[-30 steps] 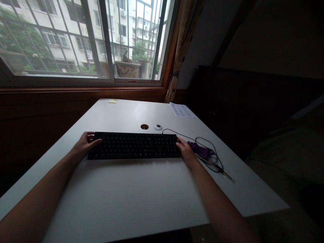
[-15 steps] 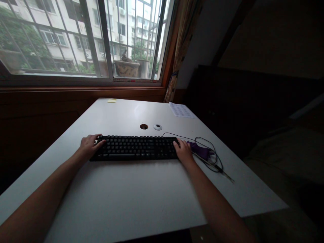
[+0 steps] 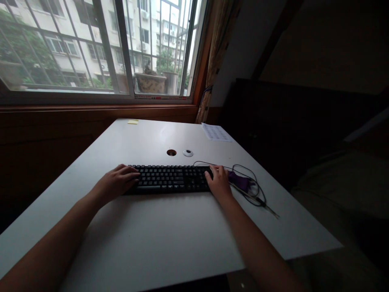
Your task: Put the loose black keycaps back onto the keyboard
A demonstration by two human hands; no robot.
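A black keyboard (image 3: pixel 172 178) lies across the middle of the white desk (image 3: pixel 158 235). My left hand (image 3: pixel 118 182) rests flat over its left end, fingers stretched onto the keys. My right hand (image 3: pixel 218 181) lies over the right end, fingers spread on the keys. Neither hand grips anything. The keyboard's black cable (image 3: pixel 243 172) loops on the desk just right of my right hand, lying over a purple object (image 3: pixel 241 182).
A cable hole (image 3: pixel 171 152) and a small round white cap (image 3: pixel 188 153) sit behind the keyboard. A yellow sticky note (image 3: pixel 133 121) and a printed sheet (image 3: pixel 216 132) lie near the desk's far edge. A barred window (image 3: pixel 100 44) fills the back wall; dark furniture stands to the right.
Both hands have slid inward along the keyboard, from its outer ends onto the keys. The keyboard sits slightly more to the right than before.
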